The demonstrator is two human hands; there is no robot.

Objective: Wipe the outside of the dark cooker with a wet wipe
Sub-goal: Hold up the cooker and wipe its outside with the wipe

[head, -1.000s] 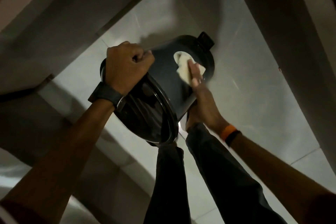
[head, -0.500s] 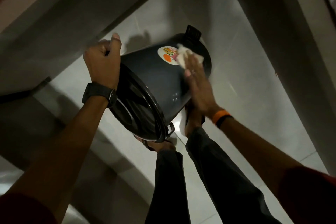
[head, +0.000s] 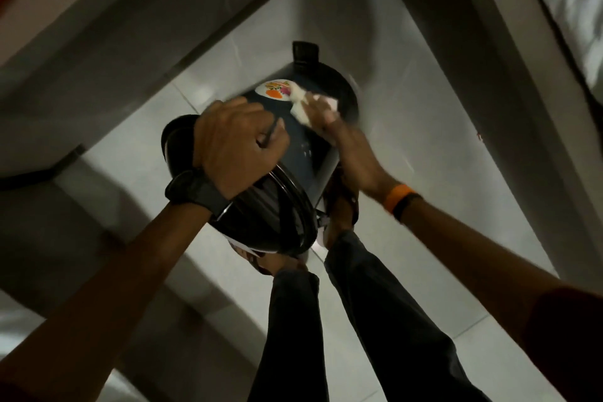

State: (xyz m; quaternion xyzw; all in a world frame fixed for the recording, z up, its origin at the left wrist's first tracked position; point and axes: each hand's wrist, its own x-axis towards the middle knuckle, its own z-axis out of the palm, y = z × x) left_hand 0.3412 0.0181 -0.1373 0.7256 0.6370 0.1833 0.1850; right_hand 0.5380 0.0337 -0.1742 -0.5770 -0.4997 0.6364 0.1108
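The dark cooker [head: 306, 147] hangs tilted over the floor, its lidded top toward me and its base pointing away. A round white sticker [head: 274, 90] with orange print shows on its side wall. My left hand [head: 236, 145] is closed over the cooker's upper rim near the lid and holds it up. My right hand [head: 339, 134] presses a white wet wipe [head: 301, 106] flat against the side wall just right of the sticker. The hand is blurred by motion. A black side handle [head: 305, 50] sticks out at the far end.
Pale floor tiles [head: 424, 173] lie below. My two legs in dark trousers [head: 359, 320] and feet stand under the cooker. A grey wall or cabinet face [head: 98, 52] runs along the left, and another dark edge [head: 473, 59] along the right.
My left hand has shifted from the cooker's left rim to over its top rim. The cooker has turned and tilted further away. My right hand keeps rubbing the wipe beside the sticker.
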